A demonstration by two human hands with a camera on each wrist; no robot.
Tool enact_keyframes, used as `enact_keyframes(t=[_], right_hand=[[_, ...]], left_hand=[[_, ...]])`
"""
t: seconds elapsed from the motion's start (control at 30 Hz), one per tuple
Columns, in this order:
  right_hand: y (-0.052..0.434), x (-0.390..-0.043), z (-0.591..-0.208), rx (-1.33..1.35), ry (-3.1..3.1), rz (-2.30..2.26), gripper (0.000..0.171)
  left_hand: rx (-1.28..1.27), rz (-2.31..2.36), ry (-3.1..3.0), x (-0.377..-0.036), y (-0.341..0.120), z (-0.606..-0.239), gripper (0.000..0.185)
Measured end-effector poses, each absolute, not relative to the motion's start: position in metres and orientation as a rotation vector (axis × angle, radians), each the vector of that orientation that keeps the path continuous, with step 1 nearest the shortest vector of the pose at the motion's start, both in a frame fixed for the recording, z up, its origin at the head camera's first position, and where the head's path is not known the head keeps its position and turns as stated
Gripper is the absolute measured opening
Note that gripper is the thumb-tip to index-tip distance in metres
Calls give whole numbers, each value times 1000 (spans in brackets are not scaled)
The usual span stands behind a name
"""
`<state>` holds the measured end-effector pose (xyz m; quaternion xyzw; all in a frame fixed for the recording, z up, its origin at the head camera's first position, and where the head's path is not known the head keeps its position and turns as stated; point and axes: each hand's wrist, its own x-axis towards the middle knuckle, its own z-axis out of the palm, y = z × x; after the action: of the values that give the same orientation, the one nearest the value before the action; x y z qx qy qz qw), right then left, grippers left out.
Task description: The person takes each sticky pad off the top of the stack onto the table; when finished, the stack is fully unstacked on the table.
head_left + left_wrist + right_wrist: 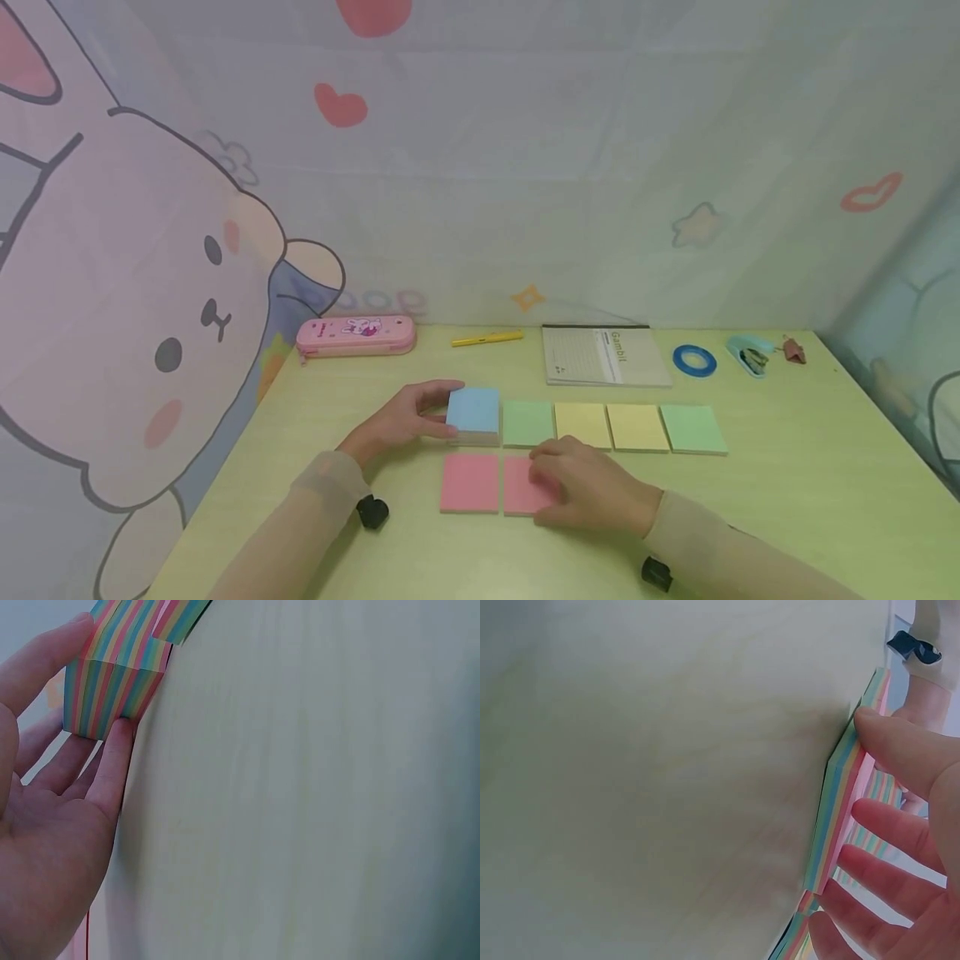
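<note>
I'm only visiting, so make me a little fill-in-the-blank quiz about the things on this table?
1. In the head view, the left hand holds a stack with a ____ top.
2. The right hand touches a pad with a ____ top.
3. The number of yellow-topped pads is ____.
4. Just left of the tape lies the ____.

Missing words: blue; pink; two; notebook.

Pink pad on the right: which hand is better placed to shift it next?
Right, I'd judge: the right hand holds that pink pad, while the left hand grips the blue stack.
</note>
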<state>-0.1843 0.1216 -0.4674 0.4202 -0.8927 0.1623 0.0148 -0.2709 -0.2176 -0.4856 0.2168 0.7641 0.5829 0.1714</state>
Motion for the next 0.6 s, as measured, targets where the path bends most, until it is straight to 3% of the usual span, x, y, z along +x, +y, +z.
enact_keyframes(t=[0.6], right_hand=[[120,-187,-453,1300,-2729,530,26]], left_hand=[[599,1674,2128,-272,-219,-487,78]])
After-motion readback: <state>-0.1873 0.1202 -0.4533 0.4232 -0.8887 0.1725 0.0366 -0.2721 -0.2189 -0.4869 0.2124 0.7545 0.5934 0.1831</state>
